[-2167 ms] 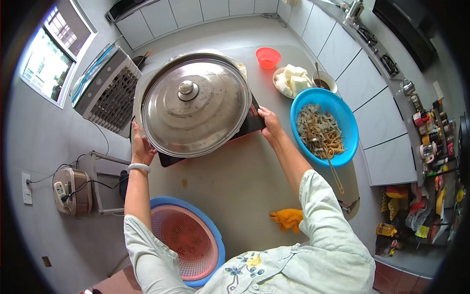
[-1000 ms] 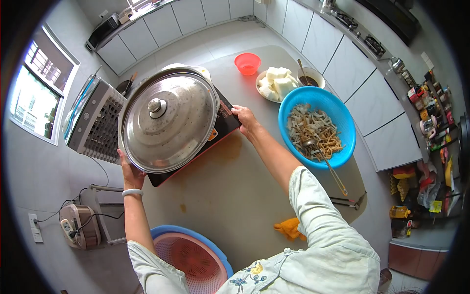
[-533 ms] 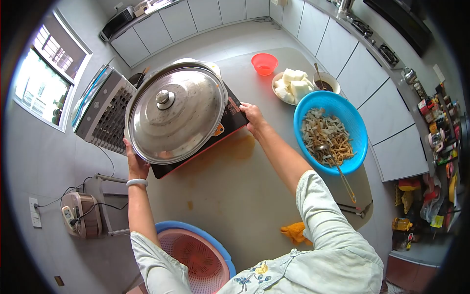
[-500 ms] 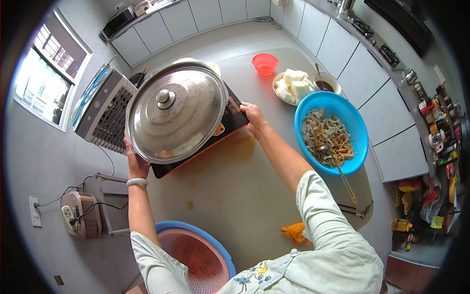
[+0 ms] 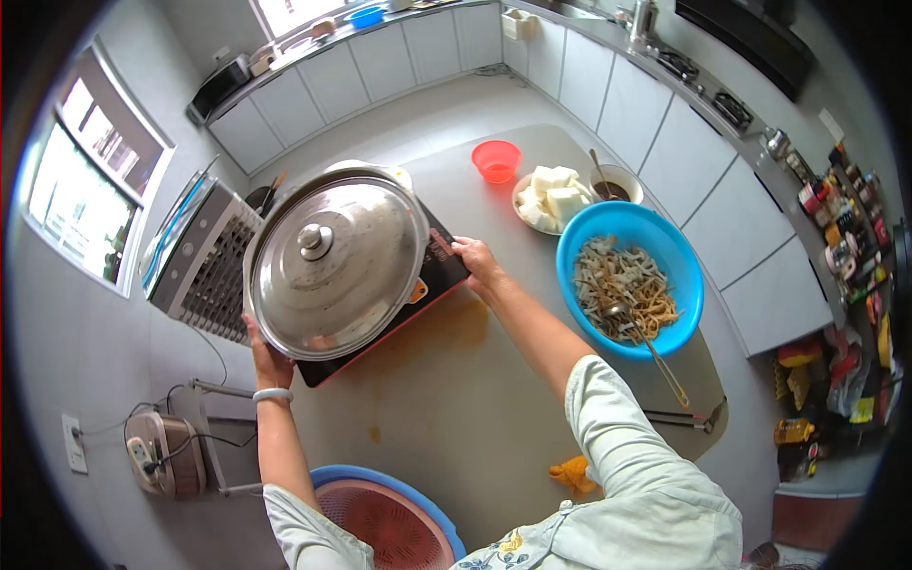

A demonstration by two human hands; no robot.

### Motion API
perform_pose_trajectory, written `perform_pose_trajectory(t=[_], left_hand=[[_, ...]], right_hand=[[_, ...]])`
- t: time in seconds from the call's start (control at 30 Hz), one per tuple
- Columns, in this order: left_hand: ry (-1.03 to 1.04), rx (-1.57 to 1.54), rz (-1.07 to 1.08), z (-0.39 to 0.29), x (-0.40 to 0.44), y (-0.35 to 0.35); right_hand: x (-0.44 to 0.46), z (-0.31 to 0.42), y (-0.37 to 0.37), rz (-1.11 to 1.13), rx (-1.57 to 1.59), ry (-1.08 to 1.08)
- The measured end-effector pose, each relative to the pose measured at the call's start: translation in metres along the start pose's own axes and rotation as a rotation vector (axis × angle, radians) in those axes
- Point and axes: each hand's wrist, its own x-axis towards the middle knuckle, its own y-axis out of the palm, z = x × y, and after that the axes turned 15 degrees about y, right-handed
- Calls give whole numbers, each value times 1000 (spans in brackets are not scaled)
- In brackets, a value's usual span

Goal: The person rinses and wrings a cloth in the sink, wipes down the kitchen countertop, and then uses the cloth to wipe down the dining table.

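A wide metal pot lid [image 5: 366, 256] with a round knob [image 5: 314, 239] covers a large pot standing on a black induction cooker [image 5: 439, 285]. My right hand [image 5: 478, 263] grips the cooker's right end, fingers curled over its edge. At the opposite end, my left hand [image 5: 270, 361] holds the cooker's left side, close against the pot's rim; its fingertips are partly hidden. An orange-tabbed pot handle [image 5: 418, 291] shows beside the lid. Brown stains [image 5: 456, 332] mark the tabletop in front of the cooker.
On the table's right stand a blue basin [image 5: 696, 285] of food strips with a ladle [image 5: 665, 366], a plate of white chunks [image 5: 560, 198], a sauce bowl [image 5: 627, 180] and a red bowl [image 5: 497, 161]. Near me are an orange cloth [image 5: 573, 473] and a pink colander [image 5: 399, 522]. An air cooler [image 5: 204, 256] stands left.
The camera view has tilted up, so the table appears lower. Both hands keep their places on the cooker, and the covered pot remains on it.
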Motion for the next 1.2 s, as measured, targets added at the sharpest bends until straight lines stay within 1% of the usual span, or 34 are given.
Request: perform_pose_trajectory(t=[0.03, 0.07, 0.1, 0.13, 0.17, 0.23, 0.27, 0.3, 0.37, 0.43, 0.5, 0.53, 0.57, 0.6, 0.67, 0.7, 0.77, 0.87, 0.9, 0.97, 1.0, 1.03, 1.1, 1.13, 1.17, 1.2], left_hand=[[18, 20, -35, -3, -3, 8], [-16, -3, -65, -7, -5, 13], [-7, -43, -14, 0, 5, -4], [11, -57, -9, -1, 3, -2], [28, -74, -3, -1, 3, 2], [51, -150, 46, 6, 16, -15], [33, -183, 15, 3, 15, -11], [19, -218, 27, 1, 14, -7], [67, -249, 47, 3, 15, -3], [78, -256, 46, 4, 16, 1], [144, -238, 34, 5, 17, 2], [89, -253, 13, 5, 20, -4], [100, -212, -38, 5, 21, -2], [110, -204, -21, 9, 25, -11], [107, -197, -30, 13, 31, -16], [154, -173, 19, 15, 31, -15], [140, -176, 20, 12, 27, -9], [114, -106, 28, 12, 25, -13], [114, -68, 65, 15, 28, -17], [41, -31, -2, 11, 22, -17], [10, 72, -25, 13, 26, -26], [-44, 76, -74, 11, 24, -28], [-100, 253, -208, 15, 26, -54], [-92, 352, -242, 9, 20, -54], [-92, 347, -252, 4, 13, -54], [-50, 405, -259, 0, 4, -55]], right_hand=[[-3, 1, 3, 1, -7, 15], [-4, 0, 4, -2, -7, 19], [-4, 0, 6, -7, -6, 20], [17, -9, -5, 3, -36, 24], [17, -10, 0, -37, -21, 2], [16, -10, 4, -100, -106, -36], [40, -20, -7, -42, -109, -64], [93, -44, -26, -113, -139, -154], [28, -16, 3, -23, -53, -70], [39, -19, -2, -51, -109, -100], [30, -15, 8, -148, -112, -125], [-3, 1, 25, -238, -140, -57], [31, -9, 8, -44, -29, 4], [22, -6, 13, -131, -124, -22], [18, -1, 17, -71, -42, 10], [36, -8, 8, -40, -23, -3], [57, -17, -3, -20, -87, -49], [51, -15, -6, 10, -134, -56], [50, -14, -6, 22, -145, -45], [57, -19, -9, -124, -270, -112], [60, -20, -12, -110, -277, -104], [62, -22, -15, -141, -321, -110], [48, -21, -12, -163, -372, -113], [33, -19, -8, -257, -439, -104], [19, -17, -2, -352, -507, -99], [25, -33, -2, -562, -479, -310]])
